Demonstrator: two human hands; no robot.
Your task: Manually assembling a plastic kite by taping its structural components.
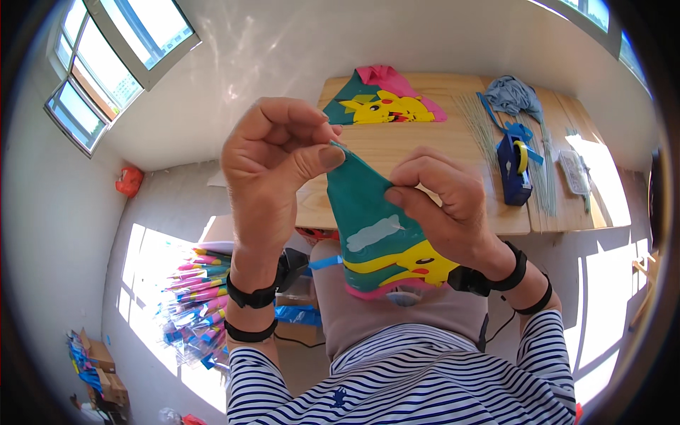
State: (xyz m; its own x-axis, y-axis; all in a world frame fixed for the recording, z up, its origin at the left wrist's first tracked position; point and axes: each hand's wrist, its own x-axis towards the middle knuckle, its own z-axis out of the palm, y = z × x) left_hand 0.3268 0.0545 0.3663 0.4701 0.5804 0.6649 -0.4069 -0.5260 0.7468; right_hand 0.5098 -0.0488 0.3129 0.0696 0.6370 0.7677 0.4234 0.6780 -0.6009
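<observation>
A kite sail (pixel 368 205) of thin green cloth, with a yellow cartoon print and a pink edge, hangs in front of me over my lap. My left hand (pixel 265 166) pinches its pointed top corner between thumb and forefinger. On the slanted right edge, a little lower, my right hand (pixel 450 202) has thumb and fingertips closed on the cloth. A whitish patch shows on the green part. Another sail (pixel 393 106) in green, yellow and pink lies at the back of the wooden table (pixel 432 177).
To the right on the table are thin rods (pixel 482 131), a blue tape dispenser (pixel 515 170), a crumpled grey-blue cloth (pixel 513 95) and a clear plastic box (pixel 574 172). Colourful packed bundles (pixel 202 290) pile up at my left. Cardboard boxes (pixel 99 354) stand on the floor farther left.
</observation>
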